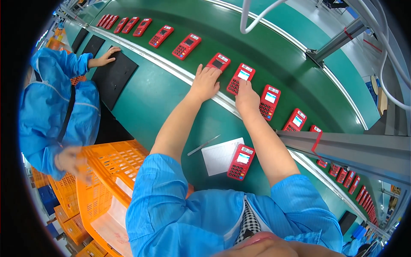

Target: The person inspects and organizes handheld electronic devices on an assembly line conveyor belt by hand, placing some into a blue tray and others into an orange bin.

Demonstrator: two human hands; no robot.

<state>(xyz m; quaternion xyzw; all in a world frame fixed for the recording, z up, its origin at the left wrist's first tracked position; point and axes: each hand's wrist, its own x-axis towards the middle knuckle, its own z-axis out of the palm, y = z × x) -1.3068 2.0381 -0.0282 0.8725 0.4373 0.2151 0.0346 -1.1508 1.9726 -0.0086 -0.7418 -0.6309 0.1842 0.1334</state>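
Lit-screen card terminal sits on the green belt, just ahead of the right hand (nearest one), long axis pointing away, leaning right. Can't tell if that hand's pinching; left hand's slightly spread, at a dark-screened terminal. Orange crate holds pale sheets.

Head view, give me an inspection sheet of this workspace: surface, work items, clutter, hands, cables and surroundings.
Surface: green bench, with a darker green strip behind it.
Work items: row of red keypad devices on the strip; separate red device on the bench, overlapping the paper.
Clutter: lined white paper, thin pen-like stick.
Hands: left hand at a dark-screened device; right hand at a lit-screened device; grip unclear.
Cables: white cable or tube looping in at the top.
Surroundings: co-worker at left, one hand on a black mat; orange crate; grey beam at right.
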